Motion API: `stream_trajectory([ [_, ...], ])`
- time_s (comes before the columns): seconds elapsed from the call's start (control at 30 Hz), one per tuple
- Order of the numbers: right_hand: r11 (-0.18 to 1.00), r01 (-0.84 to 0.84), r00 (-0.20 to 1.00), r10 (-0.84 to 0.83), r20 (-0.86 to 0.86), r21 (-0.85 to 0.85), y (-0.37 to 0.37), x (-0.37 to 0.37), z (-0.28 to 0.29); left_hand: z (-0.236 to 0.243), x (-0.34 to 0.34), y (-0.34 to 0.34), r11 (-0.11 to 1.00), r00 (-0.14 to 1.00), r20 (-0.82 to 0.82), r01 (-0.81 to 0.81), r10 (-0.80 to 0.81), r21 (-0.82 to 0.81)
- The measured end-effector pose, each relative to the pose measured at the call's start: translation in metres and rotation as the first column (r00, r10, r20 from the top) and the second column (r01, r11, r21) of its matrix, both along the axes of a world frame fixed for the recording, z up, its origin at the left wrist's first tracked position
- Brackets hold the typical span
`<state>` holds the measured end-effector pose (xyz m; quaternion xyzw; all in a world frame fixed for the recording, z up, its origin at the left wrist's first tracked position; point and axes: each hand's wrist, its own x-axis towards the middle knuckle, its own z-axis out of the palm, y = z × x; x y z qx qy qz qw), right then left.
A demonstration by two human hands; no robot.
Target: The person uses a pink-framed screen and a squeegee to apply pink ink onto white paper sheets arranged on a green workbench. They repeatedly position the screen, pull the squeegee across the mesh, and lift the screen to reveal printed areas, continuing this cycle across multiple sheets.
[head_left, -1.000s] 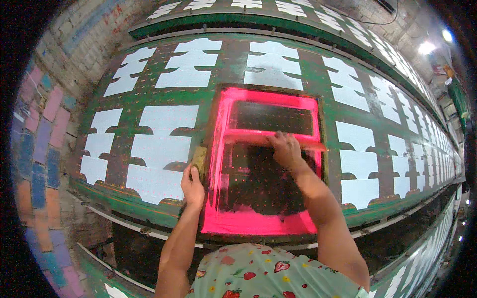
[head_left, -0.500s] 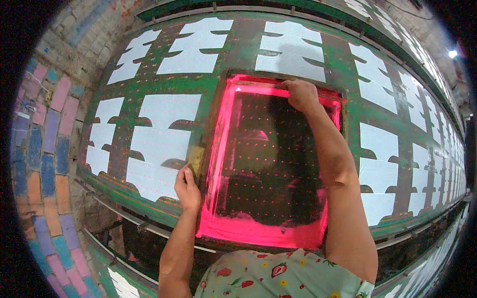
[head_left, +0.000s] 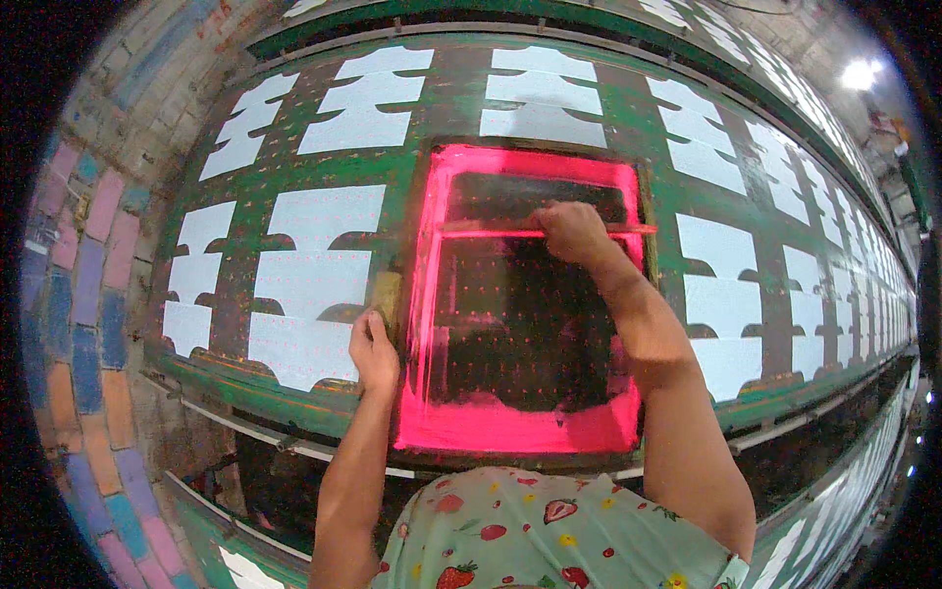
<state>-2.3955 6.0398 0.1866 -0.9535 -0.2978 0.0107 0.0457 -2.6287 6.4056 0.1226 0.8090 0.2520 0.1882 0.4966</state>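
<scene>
A screen printing frame point(head_left: 426, 393) with bright pink ink around its mesh lies in front of me on the green table. My right hand point(head_left: 574, 234) is closed round a squeegee point(head_left: 486, 233), which spans the mesh crosswise in its far part. My left hand point(head_left: 375, 351) is closed on the frame's left edge, just below a yellowish block point(head_left: 387, 292) there. Small pink dots show through the dark mesh. To the left lie white cut fabric pieces point(head_left: 316, 275) with a pink dot pattern.
The long green table point(head_left: 226, 365) carries rows of white fabric pieces point(head_left: 721, 285) stretching to the right. A metal rail point(head_left: 265, 428) runs along its near edge. Another table with white pieces stands beyond. A painted brick wall point(head_left: 88, 285) is at the left.
My right hand has drawn the squeegee from the far edge of the frame toward me. My left hand stays at the frame's left edge. The view has shifted slightly.
</scene>
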Motion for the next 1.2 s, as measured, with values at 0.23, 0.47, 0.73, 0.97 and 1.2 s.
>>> stream_trajectory([
  [0.23,1.0,0.003,1.0,-0.003,-0.019,0.027,0.007,-0.145,0.009,-0.001,0.0,0.005,0.998,0.995,0.078,0.061,-0.058,-0.033],
  [0.47,0.997,0.079,0.993,-0.08,-0.084,-0.016,0.022,-0.277,0.029,-0.006,-0.002,0.008,0.992,0.994,0.07,0.085,-0.079,-0.092],
  [0.73,0.995,0.093,0.983,-0.1,-0.157,-0.047,0.035,-0.378,0.038,0.0,-0.009,0.002,0.994,0.985,0.144,0.103,-0.096,-0.038],
  [0.97,0.989,-0.054,0.998,0.056,-0.015,0.138,0.022,-0.405,0.023,-0.001,-0.006,0.004,0.994,0.992,0.066,0.104,-0.105,0.02],
  [1.2,0.927,-0.115,0.984,0.156,-0.089,0.356,-0.029,-0.427,0.007,-0.01,-0.003,0.004,0.996,0.993,0.072,0.087,-0.088,0.026],
])
